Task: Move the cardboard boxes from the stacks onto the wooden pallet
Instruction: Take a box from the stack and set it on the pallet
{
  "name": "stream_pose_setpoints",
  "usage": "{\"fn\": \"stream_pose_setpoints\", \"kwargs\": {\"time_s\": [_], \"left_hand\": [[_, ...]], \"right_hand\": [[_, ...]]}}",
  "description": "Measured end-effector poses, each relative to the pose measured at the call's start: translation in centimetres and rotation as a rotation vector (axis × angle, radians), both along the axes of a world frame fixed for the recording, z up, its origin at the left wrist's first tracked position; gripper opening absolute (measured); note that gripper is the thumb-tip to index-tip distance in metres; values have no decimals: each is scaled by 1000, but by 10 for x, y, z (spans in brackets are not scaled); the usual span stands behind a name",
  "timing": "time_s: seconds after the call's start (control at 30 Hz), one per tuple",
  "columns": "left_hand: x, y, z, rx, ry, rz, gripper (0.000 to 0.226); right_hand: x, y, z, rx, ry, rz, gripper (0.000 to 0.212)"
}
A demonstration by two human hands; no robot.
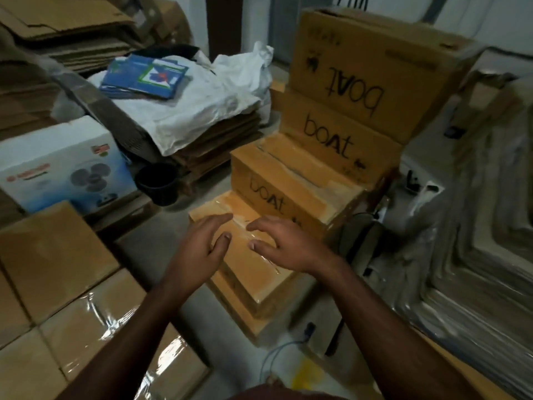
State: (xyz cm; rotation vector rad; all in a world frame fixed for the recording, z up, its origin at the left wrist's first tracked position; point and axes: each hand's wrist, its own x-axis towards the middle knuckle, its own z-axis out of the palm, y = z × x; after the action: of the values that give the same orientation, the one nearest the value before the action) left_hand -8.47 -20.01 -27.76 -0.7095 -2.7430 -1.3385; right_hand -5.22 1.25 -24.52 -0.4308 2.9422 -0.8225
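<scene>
Brown cardboard boxes marked "boat" rise like steps from the floor ahead. The lowest, nearest box (253,272) has clear tape along its top. Both my hands hover just over it with fingers spread and hold nothing: my left hand (202,249) over its near-left part, my right hand (284,245) over its middle. Behind it sit a second box (288,183), a third box (334,137) and a big top box (372,82). Taped boxes in clear wrap (72,307) fill the lower left. No wooden pallet shows.
A white fan carton (60,166) and a black pot (157,183) stand on the left. Flattened cardboard under a white sack (202,111) with a blue packet lies behind. Plastic-wrapped bulk (476,226) fills the right. A blue cable (288,345) lies on the grey floor.
</scene>
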Motion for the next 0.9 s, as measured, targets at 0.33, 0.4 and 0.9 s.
{"fn": "stream_pose_setpoints", "kwargs": {"time_s": [0.33,0.4,0.9], "left_hand": [[-43,142,51,-25,28,-123,47],[-54,157,59,-24,58,-167,45],[-117,272,140,65,292,-420,42]], "right_hand": [[-15,154,36,-70,165,-237,38],[-14,166,41,-95,240,-310,34],[-26,242,112,99,444,-585,49]]}}
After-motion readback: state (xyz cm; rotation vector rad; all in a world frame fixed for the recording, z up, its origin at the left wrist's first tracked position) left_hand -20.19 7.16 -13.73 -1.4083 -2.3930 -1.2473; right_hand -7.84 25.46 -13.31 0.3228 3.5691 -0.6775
